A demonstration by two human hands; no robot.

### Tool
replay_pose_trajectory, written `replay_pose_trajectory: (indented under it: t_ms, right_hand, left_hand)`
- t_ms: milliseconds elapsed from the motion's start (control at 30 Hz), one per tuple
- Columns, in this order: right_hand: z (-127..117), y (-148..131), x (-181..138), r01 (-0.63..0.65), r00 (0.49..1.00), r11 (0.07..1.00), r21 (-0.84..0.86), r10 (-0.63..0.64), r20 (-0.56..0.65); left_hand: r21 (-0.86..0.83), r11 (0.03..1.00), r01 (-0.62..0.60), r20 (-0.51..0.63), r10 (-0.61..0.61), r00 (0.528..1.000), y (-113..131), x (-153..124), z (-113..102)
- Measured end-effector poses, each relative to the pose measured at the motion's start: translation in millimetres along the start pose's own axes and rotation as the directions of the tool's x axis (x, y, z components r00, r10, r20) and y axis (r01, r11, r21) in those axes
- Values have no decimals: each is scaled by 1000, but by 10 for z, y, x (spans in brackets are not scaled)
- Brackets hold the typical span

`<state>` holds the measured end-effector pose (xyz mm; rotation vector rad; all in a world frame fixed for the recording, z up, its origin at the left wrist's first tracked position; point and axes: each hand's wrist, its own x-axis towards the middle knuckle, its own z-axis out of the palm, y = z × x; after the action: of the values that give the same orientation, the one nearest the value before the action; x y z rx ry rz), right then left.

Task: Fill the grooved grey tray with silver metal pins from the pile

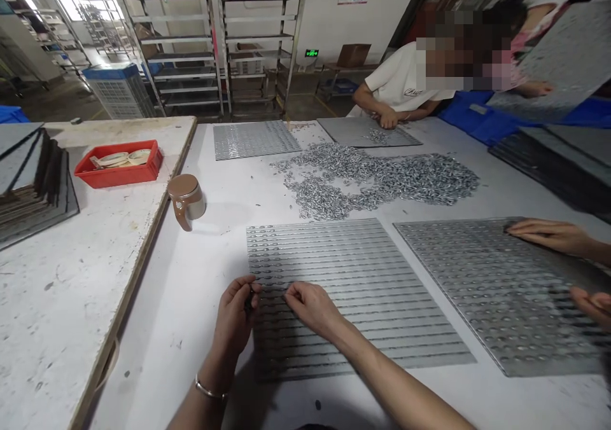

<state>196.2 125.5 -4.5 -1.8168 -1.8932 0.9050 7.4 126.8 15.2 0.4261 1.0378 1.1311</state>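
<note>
A grey ribbed board point(363, 290) lies flat on the white table in front of me, with small oval metal pieces point(261, 252) set along its ribs near the left edge. My left hand point(238, 306) is curled at that left edge, its fingers closed around several small dark metal pieces. Just to its right, my right hand point(310, 303) pinches down at a rib; whatever is between its fingertips is hidden. Beyond the board spreads a loose pile of small shiny metal pieces point(420, 177).
At right, a co-worker's hands point(554, 236) are over another board point(482, 290) bearing rows of pieces. Another person point(391, 90) works across the table at a flat board point(344, 131). A brown mug point(191, 194), a red tray point(119, 174) and stacked boards point(33, 169) stand at left.
</note>
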Motion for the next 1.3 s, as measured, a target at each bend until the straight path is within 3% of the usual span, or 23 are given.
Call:
replay_pose_trajectory:
  t_ms: [167,300,433,600,733,833,1100,1233,1300]
  right_hand:
    - [-2,-45,88,4,1000,994,-112,-1,21]
    - [-26,-53,76,20,999,998,-63,-18,44]
    - [-10,-90,55,-3,999,998,-58,6,41]
    - [43,-82,76,-15,1000,988,-152,19,24]
    - [-21,-83,-3,46,997,995,89,-40,-68]
    - [-125,-160,-119,117,990,948,296,-89,-106]
    - [-109,-269,-306,135,988,866,481,-80,-134]
    - [-116,-157,-294,53,995,758,650,18,-101]
    - [-120,-71,-261,22,998,794,607,22,-65]
  left_hand:
    - [84,996,17,69,-23,997,-42,-47,39]
    - [108,994,24,74,-32,997,-94,-41,36]
    - [90,996,15,59,-20,998,-133,6,-2]
    - [19,995,100,86,-101,991,-121,0,2]
    - [36,994,99,157,-104,982,-111,-34,32]
    - [69,995,74,218,-88,972,-129,-56,48]
    - [184,976,116,365,-178,914,-252,-132,105]
    - [90,986,137,251,-156,955,-210,-105,100]
    - [3,994,107,162,-106,981,-142,-71,73]
